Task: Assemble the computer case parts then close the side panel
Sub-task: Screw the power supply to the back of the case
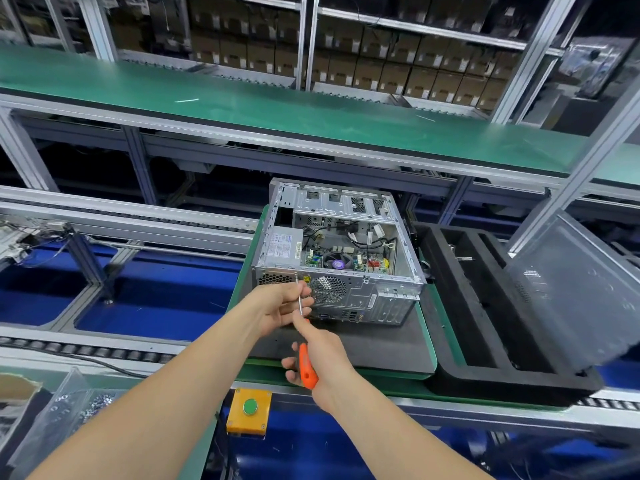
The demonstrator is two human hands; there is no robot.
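Note:
An open computer case lies on its side on a dark mat, rear panel facing me, with the motherboard and power supply showing inside. My right hand grips the orange handle of a screwdriver. Its metal shaft runs up to the rear panel's upper left corner, near the power supply. My left hand pinches the shaft just below the tip. The grey side panel leans upright at the right, apart from the case.
A black foam tray sits right of the case, under the leaning panel. A yellow box with a green button is mounted at the near rail. Bags of screws lie at lower left. Roller conveyor rails and a green belt run behind.

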